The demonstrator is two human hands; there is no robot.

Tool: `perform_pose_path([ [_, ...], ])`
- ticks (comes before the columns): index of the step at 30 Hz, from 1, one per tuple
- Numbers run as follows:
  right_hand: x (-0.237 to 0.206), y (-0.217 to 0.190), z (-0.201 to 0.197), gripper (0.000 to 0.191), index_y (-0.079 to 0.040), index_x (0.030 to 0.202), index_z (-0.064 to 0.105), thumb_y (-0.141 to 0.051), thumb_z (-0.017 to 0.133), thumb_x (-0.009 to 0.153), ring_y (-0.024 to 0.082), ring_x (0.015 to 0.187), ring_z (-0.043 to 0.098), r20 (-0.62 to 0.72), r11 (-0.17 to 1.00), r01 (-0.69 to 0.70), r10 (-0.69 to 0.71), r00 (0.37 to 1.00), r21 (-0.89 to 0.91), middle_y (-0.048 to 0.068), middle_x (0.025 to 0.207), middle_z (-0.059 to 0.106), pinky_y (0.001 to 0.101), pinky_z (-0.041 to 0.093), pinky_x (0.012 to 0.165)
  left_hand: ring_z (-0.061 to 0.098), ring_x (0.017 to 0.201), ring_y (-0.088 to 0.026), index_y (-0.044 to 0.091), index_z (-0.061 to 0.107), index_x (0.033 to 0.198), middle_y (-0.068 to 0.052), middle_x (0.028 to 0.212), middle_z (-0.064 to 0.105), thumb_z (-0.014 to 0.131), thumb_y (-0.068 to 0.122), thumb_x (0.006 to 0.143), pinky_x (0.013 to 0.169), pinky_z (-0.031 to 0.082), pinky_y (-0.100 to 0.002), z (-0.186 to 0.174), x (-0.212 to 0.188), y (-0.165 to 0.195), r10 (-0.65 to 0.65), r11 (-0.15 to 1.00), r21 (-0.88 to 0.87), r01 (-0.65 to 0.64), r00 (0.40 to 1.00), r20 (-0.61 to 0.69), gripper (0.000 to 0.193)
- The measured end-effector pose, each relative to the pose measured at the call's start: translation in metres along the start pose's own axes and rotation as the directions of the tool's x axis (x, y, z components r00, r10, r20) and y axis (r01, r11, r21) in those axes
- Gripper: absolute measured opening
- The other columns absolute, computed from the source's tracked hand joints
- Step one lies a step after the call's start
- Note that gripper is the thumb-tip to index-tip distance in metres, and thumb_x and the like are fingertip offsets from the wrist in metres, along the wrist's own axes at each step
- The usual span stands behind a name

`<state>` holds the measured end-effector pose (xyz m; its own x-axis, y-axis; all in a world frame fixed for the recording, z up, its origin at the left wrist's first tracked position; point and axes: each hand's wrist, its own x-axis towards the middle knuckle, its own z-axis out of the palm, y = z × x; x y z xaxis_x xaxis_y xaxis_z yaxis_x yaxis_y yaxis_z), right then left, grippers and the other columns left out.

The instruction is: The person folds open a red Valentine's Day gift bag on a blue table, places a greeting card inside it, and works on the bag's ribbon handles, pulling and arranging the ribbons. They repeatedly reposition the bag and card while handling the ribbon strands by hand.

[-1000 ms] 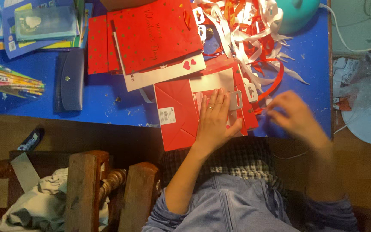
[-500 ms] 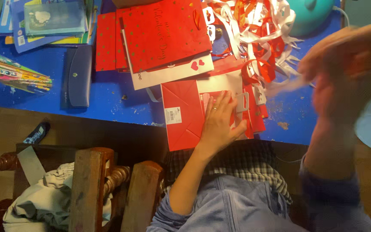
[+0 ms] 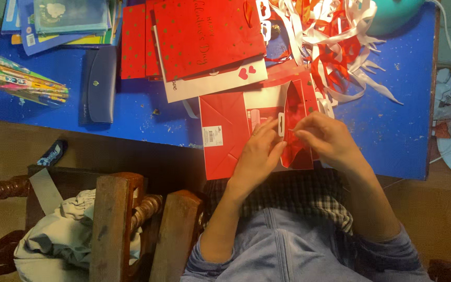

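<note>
Head view, looking down. We see a blue worktop [image 3: 387, 130] with a flattened red paper bag [image 3: 230, 130] lying at its near edge, its folded bottom turned toward the left and its mouth toward the right. The left hand [image 3: 259, 154] lies on the bag with fingers spread and pressed flat, the fingertips just beside a small white tag [image 3: 282, 125] at the bag's mouth. The right hand [image 3: 327, 138] rests over the mouth end of the bag, thumb and forefinger pressed together in a pinch at the bag's red edge; what lies between them is too small for us to tell. Both hands sit close together, nearly touching.

Beyond the bag we note a second red bag with small dots [image 3: 207, 36] lying on a white card with two red hearts [image 3: 220, 81]. To the right lies a heap of red and white ribbons [image 3: 340, 42], and behind it a teal round object [image 3: 395, 13]. At the left of the worktop lie a dark blue pouch [image 3: 98, 86], a clear packet of coloured pencils [image 3: 22, 81] and a stack of booklets [image 3: 58, 18]. In the foreground stands a wooden chair [image 3: 113, 224] draped with pale cloth [image 3: 58, 235].
</note>
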<state>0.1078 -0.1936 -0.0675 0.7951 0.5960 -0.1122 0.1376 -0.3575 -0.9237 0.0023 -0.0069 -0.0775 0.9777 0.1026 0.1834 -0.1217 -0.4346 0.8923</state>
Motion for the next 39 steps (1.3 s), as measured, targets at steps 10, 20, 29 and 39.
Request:
perform_pose_path([
  [10,-0.011,0.008,0.003,0.015,-0.004,0.106,0.075,-0.011,0.073,0.092,0.008,0.082,0.068,-0.065,0.995,-0.055,0.049,0.997,-0.08,0.004,0.092,0.075,0.0244,0.054,0.072,0.048,0.144,-0.042,-0.004,0.066,0.096,-0.024,0.141,0.06,0.067,0.018,0.096,0.121,0.036,-0.048,0.002,-0.002,-0.007,-0.003,1.0,0.015,0.003,1.0,-0.011,0.022],
  [20,-0.021,0.021,0.019,0.014,-0.001,0.108,0.073,-0.007,0.069,0.096,0.006,0.094,0.067,-0.075,0.981,0.002,0.013,0.997,0.195,0.002,0.1,0.075,0.0246,0.055,0.086,0.049,0.144,-0.041,-0.003,0.065,0.093,-0.024,0.139,0.062,0.069,0.019,0.094,0.118,0.04,-0.047,0.003,-0.002,-0.009,0.015,1.0,0.026,-0.015,0.999,-0.03,0.023],
  [29,-0.018,0.014,0.021,0.013,-0.002,0.106,0.075,-0.007,0.068,0.096,0.01,0.091,0.072,-0.087,0.974,0.007,0.013,0.996,0.225,0.005,0.099,0.078,0.0257,0.058,0.082,0.051,0.143,-0.037,0.002,0.067,0.124,-0.018,0.142,0.063,0.065,0.015,0.099,0.12,0.04,-0.045,0.003,-0.002,-0.01,0.014,0.998,0.059,-0.011,0.999,-0.048,0.028],
  [39,-0.024,-0.013,0.02,0.017,-0.005,0.105,0.071,-0.015,0.067,0.091,0.023,0.083,0.076,-0.16,0.968,-0.144,0.112,0.981,-0.206,0.012,0.091,0.078,0.0351,0.057,0.073,0.055,0.136,-0.037,0.006,0.075,0.098,-0.015,0.131,0.067,0.075,0.014,0.088,0.113,0.043,-0.047,0.012,-0.002,-0.001,0.056,0.979,0.203,-0.031,0.991,-0.119,0.013],
])
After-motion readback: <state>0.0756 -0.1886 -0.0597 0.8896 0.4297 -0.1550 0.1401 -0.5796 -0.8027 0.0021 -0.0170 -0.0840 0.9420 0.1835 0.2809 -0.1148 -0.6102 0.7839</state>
